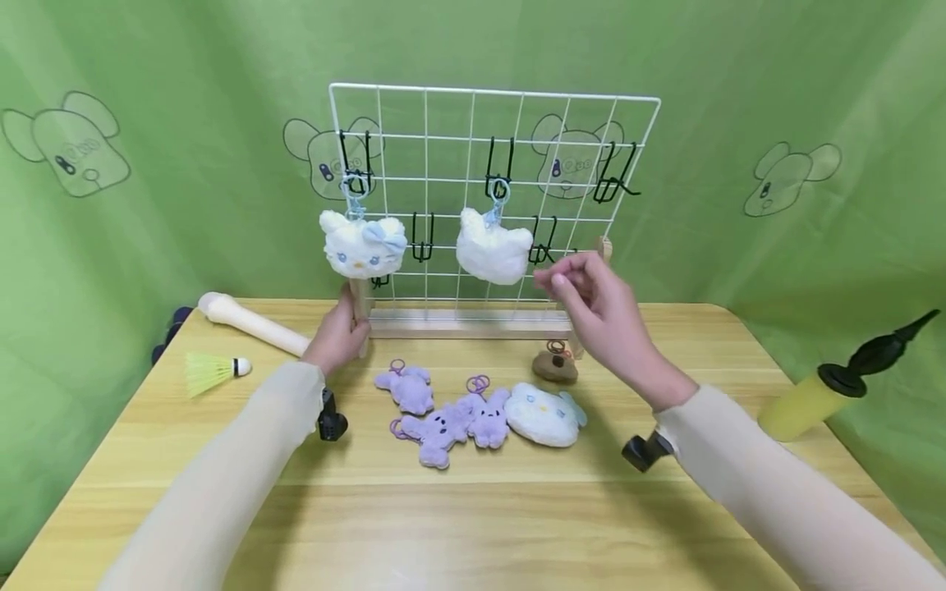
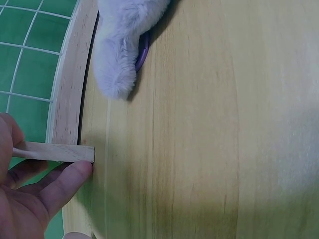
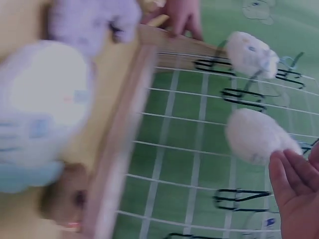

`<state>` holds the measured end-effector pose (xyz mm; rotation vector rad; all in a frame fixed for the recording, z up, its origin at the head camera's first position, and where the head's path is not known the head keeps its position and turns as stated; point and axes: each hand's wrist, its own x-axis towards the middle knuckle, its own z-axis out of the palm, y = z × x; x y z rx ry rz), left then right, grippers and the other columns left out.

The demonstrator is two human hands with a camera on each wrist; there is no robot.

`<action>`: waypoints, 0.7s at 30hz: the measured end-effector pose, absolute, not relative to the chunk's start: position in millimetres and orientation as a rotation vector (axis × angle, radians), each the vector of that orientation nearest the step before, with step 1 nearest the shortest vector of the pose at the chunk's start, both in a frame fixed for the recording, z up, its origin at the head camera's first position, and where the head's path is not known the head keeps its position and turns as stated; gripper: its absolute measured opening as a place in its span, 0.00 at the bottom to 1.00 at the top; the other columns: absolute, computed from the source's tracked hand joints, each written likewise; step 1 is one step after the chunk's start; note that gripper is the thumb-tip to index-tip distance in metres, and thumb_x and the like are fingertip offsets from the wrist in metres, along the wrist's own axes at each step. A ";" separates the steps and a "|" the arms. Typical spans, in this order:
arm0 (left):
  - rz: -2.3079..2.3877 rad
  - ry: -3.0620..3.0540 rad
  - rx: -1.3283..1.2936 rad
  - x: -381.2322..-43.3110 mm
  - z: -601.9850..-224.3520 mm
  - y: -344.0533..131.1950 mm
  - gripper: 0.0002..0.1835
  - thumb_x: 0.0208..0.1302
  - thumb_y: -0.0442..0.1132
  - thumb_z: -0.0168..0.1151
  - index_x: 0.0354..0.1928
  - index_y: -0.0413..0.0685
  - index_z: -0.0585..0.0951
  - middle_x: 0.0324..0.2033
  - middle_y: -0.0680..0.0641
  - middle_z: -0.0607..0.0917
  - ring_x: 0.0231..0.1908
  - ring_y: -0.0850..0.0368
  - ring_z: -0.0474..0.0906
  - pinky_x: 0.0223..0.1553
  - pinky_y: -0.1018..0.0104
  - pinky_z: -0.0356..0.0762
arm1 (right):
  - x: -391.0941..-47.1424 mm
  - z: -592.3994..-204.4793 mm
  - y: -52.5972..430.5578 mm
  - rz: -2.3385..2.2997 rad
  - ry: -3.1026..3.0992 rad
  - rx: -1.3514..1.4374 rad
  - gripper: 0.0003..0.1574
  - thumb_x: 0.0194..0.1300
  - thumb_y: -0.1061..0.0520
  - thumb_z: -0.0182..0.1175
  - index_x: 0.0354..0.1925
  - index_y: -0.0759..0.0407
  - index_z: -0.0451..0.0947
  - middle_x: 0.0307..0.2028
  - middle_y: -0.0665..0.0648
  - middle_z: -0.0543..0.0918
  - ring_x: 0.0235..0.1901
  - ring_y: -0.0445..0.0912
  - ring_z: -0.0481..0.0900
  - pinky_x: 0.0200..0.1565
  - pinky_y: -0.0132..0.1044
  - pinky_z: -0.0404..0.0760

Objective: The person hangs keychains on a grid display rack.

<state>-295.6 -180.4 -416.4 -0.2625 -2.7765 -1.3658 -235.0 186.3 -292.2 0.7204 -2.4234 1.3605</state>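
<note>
the left hand (image 1: 338, 335) pinches a pale, flat wooden rack foot (image 2: 65, 152). the right hand (image 1: 609, 316), fingers loosely extended, hovers beside a hanging fluffy white cat-eared plush (image 1: 491, 253).

Both forearms (image 1: 222, 468) stretch forward; the left hand (image 1: 342, 330) grips low down, while the right hand (image 1: 600, 304) hovers higher, its fingers (image 1: 579, 262) loosely bent.

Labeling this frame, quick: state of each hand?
Left hand: closed, holding wooden rack support.
Right hand: open, empty, beside back-turned white plush cat keychain.
</note>
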 end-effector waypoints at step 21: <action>-1.378 -2.788 -0.246 -292.7 -414.4 -178.3 0.46 0.75 0.29 0.47 0.83 0.37 0.31 0.76 0.22 0.59 0.73 0.25 0.66 0.73 0.37 0.75 | -227.5 -398.9 242.1 1.131 -3.006 0.800 0.07 0.71 0.67 0.60 0.46 0.67 0.81 0.39 0.59 0.86 0.40 0.43 0.81 0.42 0.26 0.85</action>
